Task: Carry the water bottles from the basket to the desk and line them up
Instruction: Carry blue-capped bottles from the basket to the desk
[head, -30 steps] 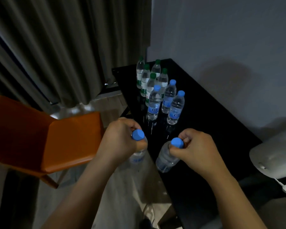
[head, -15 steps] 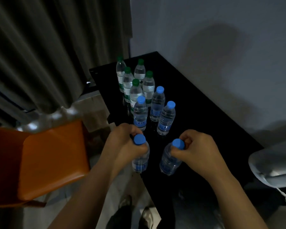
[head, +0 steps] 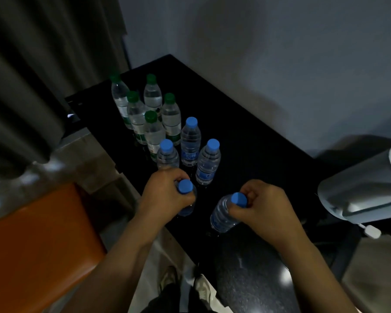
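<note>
Hands tight round 2 bottles

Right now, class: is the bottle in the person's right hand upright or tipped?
Tipped. The right hand grips the bottle near its blue cap; its body slants down-left, unlike the upright bottles behind.

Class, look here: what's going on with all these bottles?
A person's left hand and right hand each grip a blue-capped water bottle near its cap, the left bottle about upright, the right bottle tilted, at the near end of a black desk. Five green-capped bottles and three blue-capped bottles already stand farther along it.
</note>
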